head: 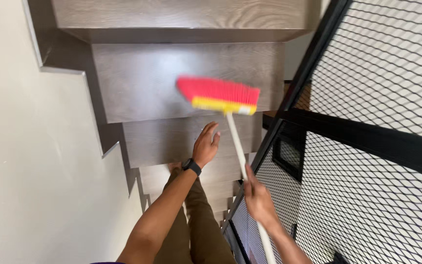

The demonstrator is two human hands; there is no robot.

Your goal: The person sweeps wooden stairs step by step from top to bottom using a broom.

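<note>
Right hand (259, 200) is clamped round the white broom handle (238, 146), so I've got the red-bristled broom head (219, 95) out over the wooden stair tread (172, 83). Left hand (206, 145) hangs free, fingers loosely apart, probably for balance beside the black mesh railing (367, 127).

A flight of brown wooden stairs (181, 83) fills the middle of the view, each tread showing a fine wood grain. The far tread (177, 14) lies along the top edge, the broad tread (172, 78) below it catches a pale sheen of light, and the near treads (167, 139) narrow toward the bottom. The red bristles of a broom (218, 95) are over the right part of the broad tread; blur hides whether they touch it. No loose item shows on any tread.
</note>
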